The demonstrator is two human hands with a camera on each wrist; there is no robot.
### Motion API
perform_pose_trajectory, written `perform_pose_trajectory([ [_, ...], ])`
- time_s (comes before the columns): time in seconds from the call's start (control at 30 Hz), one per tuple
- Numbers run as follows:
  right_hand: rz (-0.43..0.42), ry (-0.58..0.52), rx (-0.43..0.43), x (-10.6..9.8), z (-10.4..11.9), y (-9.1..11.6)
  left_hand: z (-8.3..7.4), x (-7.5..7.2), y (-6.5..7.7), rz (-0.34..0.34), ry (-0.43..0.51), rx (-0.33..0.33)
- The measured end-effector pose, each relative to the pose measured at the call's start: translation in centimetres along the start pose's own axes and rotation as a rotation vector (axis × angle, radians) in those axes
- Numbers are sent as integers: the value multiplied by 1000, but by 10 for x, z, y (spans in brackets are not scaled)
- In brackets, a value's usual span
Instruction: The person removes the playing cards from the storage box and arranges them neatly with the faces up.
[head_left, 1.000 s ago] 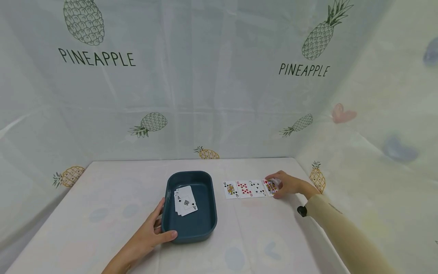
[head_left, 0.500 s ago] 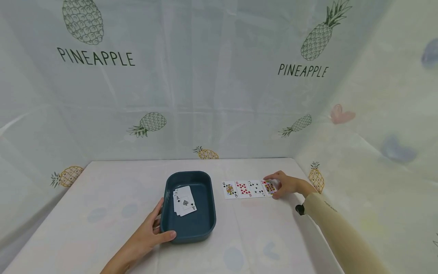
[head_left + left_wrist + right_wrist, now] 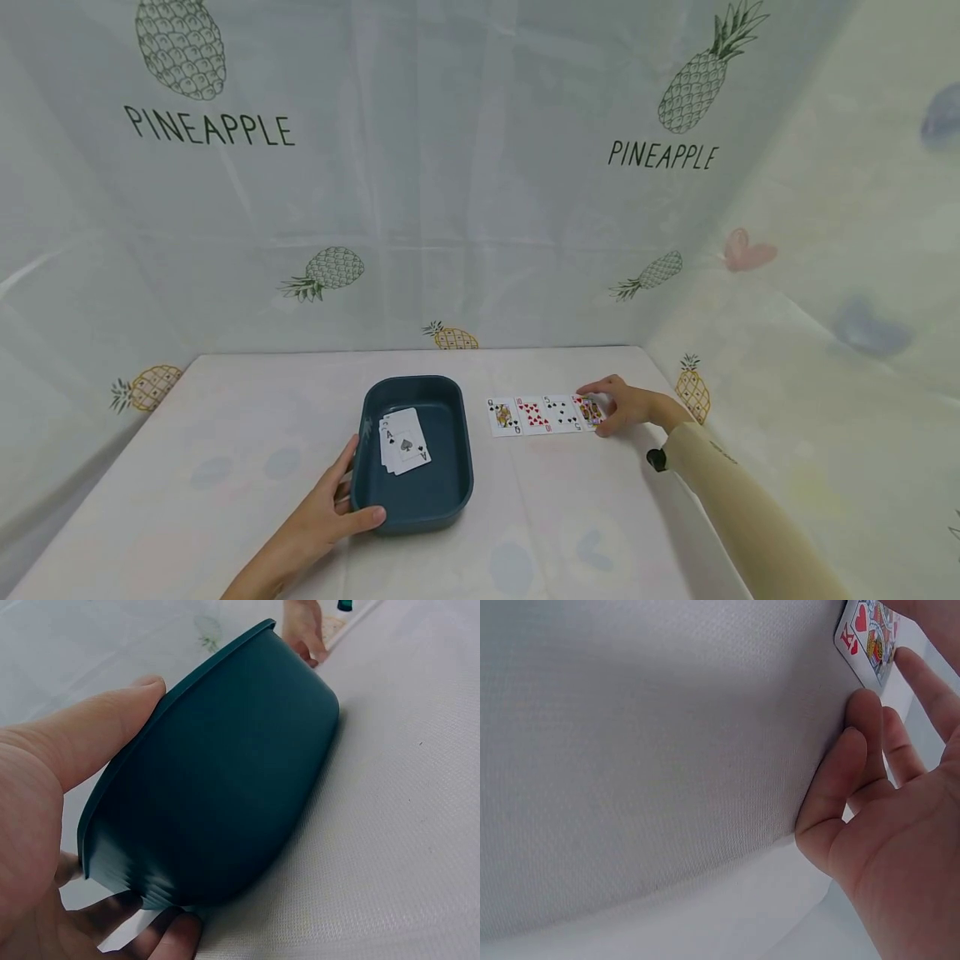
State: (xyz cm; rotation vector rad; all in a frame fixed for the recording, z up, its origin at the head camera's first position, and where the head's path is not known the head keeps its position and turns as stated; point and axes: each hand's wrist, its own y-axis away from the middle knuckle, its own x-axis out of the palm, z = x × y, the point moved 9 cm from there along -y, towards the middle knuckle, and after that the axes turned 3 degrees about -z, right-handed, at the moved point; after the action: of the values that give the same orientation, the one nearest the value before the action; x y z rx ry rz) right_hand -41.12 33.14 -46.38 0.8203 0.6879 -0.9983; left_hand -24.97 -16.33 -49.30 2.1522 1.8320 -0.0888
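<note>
My left hand [image 3: 324, 510] grips a dark blue-green rectangular tray [image 3: 438, 492] at its near left corner, thumb over the rim and fingers round the outer wall. Inside the tray lies a small stack of playing cards, an ace of spades [image 3: 407, 442] on top. To the right, my right hand [image 3: 630, 405] holds the king of hearts [image 3: 589, 412] by its far and near edges, thumb and fingers apart across it. This card ends a face-up row with a queen [image 3: 504, 417], a ten of hearts [image 3: 534, 414] and a black five [image 3: 562, 413].
A white cloth covers the table [image 3: 225, 500], and the row of cards lies between the tray and the table's right edge. Pineapple-printed sheeting [image 3: 480, 192] hangs behind and along both sides. A dark round object [image 3: 657, 460] sits at the right wrist.
Both hands keep their places at the tray and the king of hearts. The whole head view shifts very slightly; the cards stay as they were.
</note>
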Motion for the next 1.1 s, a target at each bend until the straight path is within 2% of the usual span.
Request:
perform_pose_trajectory([
  [0.33, 0, -25, -8, 1, -1, 0, 0, 0, 0, -6, -6, 3],
  [0.8, 6, -5, -10, 2, -1, -1, 0, 0, 0, 0, 19, 13],
  [1.1, -40, 45, -14, 1, 0, 1, 0, 1, 0, 3, 26, 13],
])
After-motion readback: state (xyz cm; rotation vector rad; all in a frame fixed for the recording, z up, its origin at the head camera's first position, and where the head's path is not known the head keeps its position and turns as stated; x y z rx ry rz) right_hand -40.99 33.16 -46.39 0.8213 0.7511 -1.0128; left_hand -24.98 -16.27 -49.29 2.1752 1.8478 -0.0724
